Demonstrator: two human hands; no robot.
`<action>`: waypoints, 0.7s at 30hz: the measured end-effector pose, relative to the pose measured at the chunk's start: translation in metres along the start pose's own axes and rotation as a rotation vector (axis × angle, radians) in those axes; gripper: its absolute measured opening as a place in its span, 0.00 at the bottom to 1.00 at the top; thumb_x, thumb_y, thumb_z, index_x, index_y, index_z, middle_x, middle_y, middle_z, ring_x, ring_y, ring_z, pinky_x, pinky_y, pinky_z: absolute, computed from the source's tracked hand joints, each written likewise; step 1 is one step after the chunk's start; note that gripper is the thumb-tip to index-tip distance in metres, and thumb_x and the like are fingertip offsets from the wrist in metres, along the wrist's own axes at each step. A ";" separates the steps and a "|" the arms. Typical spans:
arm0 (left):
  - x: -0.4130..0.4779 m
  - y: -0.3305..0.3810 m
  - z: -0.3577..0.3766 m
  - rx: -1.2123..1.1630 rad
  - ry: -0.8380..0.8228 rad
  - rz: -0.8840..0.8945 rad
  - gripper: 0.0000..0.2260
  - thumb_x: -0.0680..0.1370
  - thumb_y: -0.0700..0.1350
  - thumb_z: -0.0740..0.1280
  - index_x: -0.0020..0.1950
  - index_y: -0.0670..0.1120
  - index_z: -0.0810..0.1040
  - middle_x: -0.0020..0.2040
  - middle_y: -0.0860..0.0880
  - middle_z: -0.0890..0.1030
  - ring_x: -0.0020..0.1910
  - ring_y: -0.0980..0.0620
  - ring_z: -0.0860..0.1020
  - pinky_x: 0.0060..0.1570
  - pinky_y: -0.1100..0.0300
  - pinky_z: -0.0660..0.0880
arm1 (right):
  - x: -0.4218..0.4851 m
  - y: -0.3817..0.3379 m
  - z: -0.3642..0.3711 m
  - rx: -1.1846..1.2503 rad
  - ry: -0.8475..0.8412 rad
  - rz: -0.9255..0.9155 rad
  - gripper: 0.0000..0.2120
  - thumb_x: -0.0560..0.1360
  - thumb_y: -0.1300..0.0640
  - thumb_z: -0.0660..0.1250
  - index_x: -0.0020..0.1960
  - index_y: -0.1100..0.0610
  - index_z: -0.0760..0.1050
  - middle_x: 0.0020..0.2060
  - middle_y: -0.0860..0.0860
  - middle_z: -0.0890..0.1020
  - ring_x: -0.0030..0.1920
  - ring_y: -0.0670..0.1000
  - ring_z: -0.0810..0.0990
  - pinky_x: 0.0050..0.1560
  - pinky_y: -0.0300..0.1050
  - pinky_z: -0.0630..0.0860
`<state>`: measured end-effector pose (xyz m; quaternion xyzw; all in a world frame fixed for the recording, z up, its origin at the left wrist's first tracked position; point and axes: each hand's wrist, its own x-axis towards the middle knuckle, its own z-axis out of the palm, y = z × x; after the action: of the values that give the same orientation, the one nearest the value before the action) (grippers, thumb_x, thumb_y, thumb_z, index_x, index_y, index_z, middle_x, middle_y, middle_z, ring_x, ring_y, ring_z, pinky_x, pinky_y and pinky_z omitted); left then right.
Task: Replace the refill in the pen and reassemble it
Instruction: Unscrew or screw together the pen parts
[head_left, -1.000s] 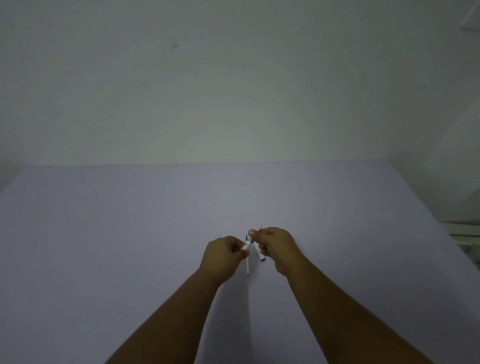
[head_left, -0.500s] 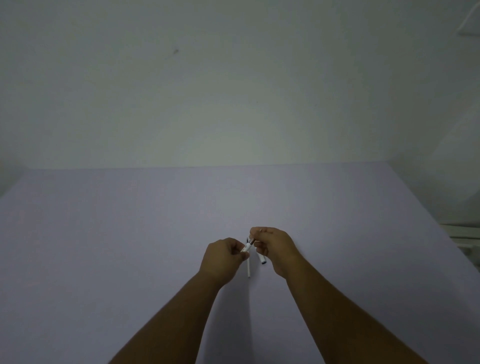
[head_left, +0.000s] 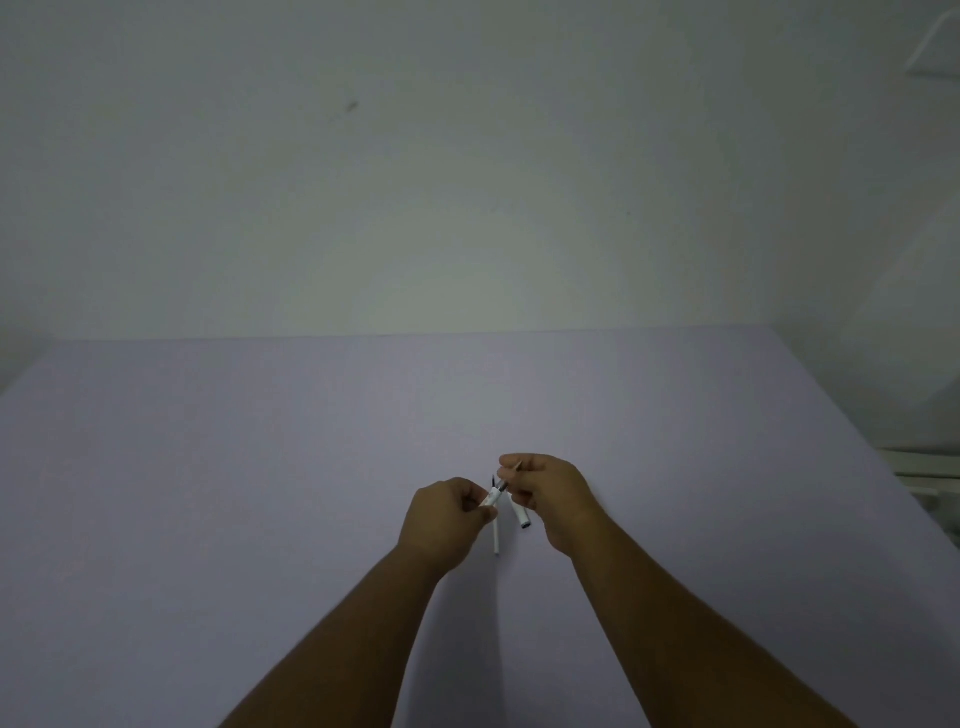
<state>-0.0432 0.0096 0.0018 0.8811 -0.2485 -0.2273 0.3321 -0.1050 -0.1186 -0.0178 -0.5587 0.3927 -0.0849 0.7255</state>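
My left hand is closed around a white pen barrel that points up and to the right. My right hand pinches a thin refill whose lower end meets the barrel's dark open end. A slim white piece lies on the table below the hands. A short white piece with a dark end lies just to its right, partly under my right hand. The light is dim and fine detail is hard to read.
The hands work above a pale lilac table that meets a plain wall at the back. A white object sits beyond the table's right edge.
My right hand has moved slightly up and away from the left, so more of the refill shows between the two hands. The pieces on the table have not moved.
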 end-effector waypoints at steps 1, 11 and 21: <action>0.000 0.000 0.000 -0.001 0.004 -0.002 0.09 0.75 0.46 0.70 0.51 0.43 0.82 0.41 0.49 0.80 0.40 0.53 0.75 0.32 0.72 0.65 | 0.000 0.000 0.000 0.000 -0.006 0.009 0.04 0.73 0.65 0.69 0.46 0.57 0.80 0.43 0.57 0.81 0.44 0.53 0.78 0.50 0.44 0.75; 0.000 -0.001 -0.001 0.017 0.015 -0.004 0.08 0.75 0.46 0.69 0.51 0.44 0.82 0.44 0.47 0.83 0.40 0.53 0.76 0.32 0.72 0.65 | -0.003 -0.002 0.003 -0.009 0.010 0.018 0.08 0.74 0.64 0.67 0.53 0.61 0.79 0.44 0.56 0.80 0.44 0.51 0.76 0.45 0.40 0.73; 0.001 0.001 -0.001 0.022 0.002 -0.001 0.07 0.75 0.46 0.69 0.50 0.45 0.82 0.40 0.51 0.79 0.39 0.54 0.76 0.33 0.72 0.66 | -0.002 -0.002 0.001 -0.008 0.011 0.048 0.12 0.73 0.60 0.69 0.56 0.61 0.78 0.42 0.55 0.80 0.38 0.49 0.75 0.42 0.39 0.73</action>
<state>-0.0422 0.0091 0.0030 0.8851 -0.2501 -0.2240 0.3223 -0.1047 -0.1171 -0.0149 -0.5514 0.4105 -0.0691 0.7230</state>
